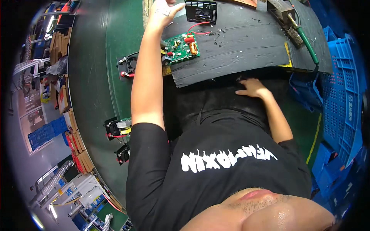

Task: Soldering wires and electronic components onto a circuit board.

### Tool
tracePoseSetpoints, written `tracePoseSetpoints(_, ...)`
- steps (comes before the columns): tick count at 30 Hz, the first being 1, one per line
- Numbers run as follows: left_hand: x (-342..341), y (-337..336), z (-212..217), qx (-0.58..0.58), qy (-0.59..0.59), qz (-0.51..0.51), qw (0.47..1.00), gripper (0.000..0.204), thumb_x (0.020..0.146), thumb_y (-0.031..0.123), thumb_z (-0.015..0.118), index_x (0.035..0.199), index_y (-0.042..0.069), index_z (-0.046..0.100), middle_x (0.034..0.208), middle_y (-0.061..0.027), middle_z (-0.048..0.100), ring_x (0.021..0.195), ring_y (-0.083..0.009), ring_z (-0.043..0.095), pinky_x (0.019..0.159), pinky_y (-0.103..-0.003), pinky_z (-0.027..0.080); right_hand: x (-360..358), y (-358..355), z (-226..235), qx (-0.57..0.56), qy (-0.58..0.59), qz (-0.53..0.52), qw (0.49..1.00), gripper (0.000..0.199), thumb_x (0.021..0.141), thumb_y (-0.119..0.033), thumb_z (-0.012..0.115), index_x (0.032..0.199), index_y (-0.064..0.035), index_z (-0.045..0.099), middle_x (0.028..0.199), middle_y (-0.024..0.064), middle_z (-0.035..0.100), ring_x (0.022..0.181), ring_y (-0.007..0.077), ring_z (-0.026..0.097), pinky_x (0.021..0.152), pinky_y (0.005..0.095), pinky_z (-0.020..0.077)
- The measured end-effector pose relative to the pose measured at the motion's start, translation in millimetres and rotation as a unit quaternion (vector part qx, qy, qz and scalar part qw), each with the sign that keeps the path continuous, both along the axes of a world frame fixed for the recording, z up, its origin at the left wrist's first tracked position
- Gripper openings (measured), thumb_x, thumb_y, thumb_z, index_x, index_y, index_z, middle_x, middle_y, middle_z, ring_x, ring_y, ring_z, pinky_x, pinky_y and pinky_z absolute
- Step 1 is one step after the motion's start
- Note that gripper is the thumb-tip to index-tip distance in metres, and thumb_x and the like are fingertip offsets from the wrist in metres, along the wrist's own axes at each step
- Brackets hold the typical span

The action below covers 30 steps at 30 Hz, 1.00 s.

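My left hand (165, 10) reaches to the far edge of the view, where the frame cuts off most of its fingers. Its thumb points toward a black vented end panel (201, 12) with a fan, standing on the dark work mat (231, 50). A whitish patch shows at this hand; I cannot tell what it is. Beside my left forearm lies a green circuit board (179, 48) with coils and red parts, wired to a black fan panel (126, 66) with red and black terminals. My right hand (252, 88) rests on my lap below the mat's edge, fingers apart, holding nothing visible.
A soldering iron (307, 44) with a green handle rests in its stand (283, 11) at the far right. Blue plastic crates (343, 92) stand to the right. More fan assemblies (115, 128) lie left on the green bench (92, 77). Red wires (198, 29) and scraps dot the mat.
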State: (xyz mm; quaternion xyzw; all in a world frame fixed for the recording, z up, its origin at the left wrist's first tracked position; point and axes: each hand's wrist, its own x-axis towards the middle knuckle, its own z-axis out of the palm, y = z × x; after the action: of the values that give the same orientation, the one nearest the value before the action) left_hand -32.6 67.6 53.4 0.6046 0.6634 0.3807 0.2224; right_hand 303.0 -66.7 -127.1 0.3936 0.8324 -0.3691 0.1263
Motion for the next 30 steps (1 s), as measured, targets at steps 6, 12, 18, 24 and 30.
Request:
tracePoseSetpoints(6, 22, -66, -12, 0.159, 0.215, -0.154, 0.951, 0.018, 0.073, 0.015, 0.069, 0.089, 0.007, 0.064, 0.088, -0.0106, 0.063, 0.085, -0.0303, 0.058, 0.078, -0.036, 0.046, 82, 23, 106, -0.192, 0.314, -0.231, 0.901, 0.038, 0.089, -0.034, 0.053, 0.095, 0.0009, 0.066, 0.09, 0.0124, 0.064, 0.072, 0.0147, 0.06, 0.058, 0.0237, 0.0468)
tracePoseSetpoints(12, 47, -81, -27, 0.208, 0.251, -0.212, 0.921, 0.016, 0.07, 0.009, 0.07, 0.085, 0.006, 0.065, 0.09, -0.0085, 0.064, 0.086, -0.0273, 0.059, 0.075, -0.036, 0.047, 109, 64, 117, -0.17, 0.6, -0.461, 0.631, 0.05, 0.097, -0.032, 0.039, 0.129, 0.0063, 0.038, 0.111, 0.019, 0.057, 0.073, 0.0107, 0.053, 0.044, 0.0154, 0.0413)
tracePoseSetpoints(18, 40, -82, -40, 0.26, 0.237, -0.168, 0.921, 0.01, 0.067, 0.009, 0.072, 0.076, 0.008, 0.068, 0.087, -0.0058, 0.064, 0.084, -0.0254, 0.058, 0.073, -0.034, 0.048, 109, 110, 99, -0.155, 0.719, -0.464, 0.494, 0.044, 0.095, -0.027, 0.044, 0.126, 0.0046, 0.043, 0.112, 0.0203, 0.056, 0.076, 0.0152, 0.052, 0.048, 0.018, 0.0424)
tracePoseSetpoints(24, 47, -82, -50, 0.269, 0.16, -0.094, 0.945, 0.013, 0.069, 0.007, 0.071, 0.082, 0.007, 0.069, 0.09, -0.0059, 0.062, 0.085, -0.0249, 0.058, 0.075, -0.033, 0.048, 87, 126, 89, -0.064, 0.732, -0.449, 0.509, 0.037, 0.093, -0.024, 0.052, 0.121, 0.0, 0.051, 0.108, 0.0175, 0.06, 0.079, 0.0148, 0.057, 0.055, 0.0205, 0.0425)
tracePoseSetpoints(30, 37, -99, -44, 0.215, 0.167, -0.069, 0.96, 0.012, 0.073, 0.006, 0.067, 0.085, 0.006, 0.067, 0.085, -0.0084, 0.063, 0.082, -0.0263, 0.059, 0.074, -0.034, 0.048, 82, 112, 110, 0.188, 0.621, -0.503, 0.571, 0.034, 0.091, -0.02, 0.048, 0.111, 0.0063, 0.055, 0.091, 0.0195, 0.065, 0.065, 0.0166, 0.062, 0.046, 0.0204, 0.0427)
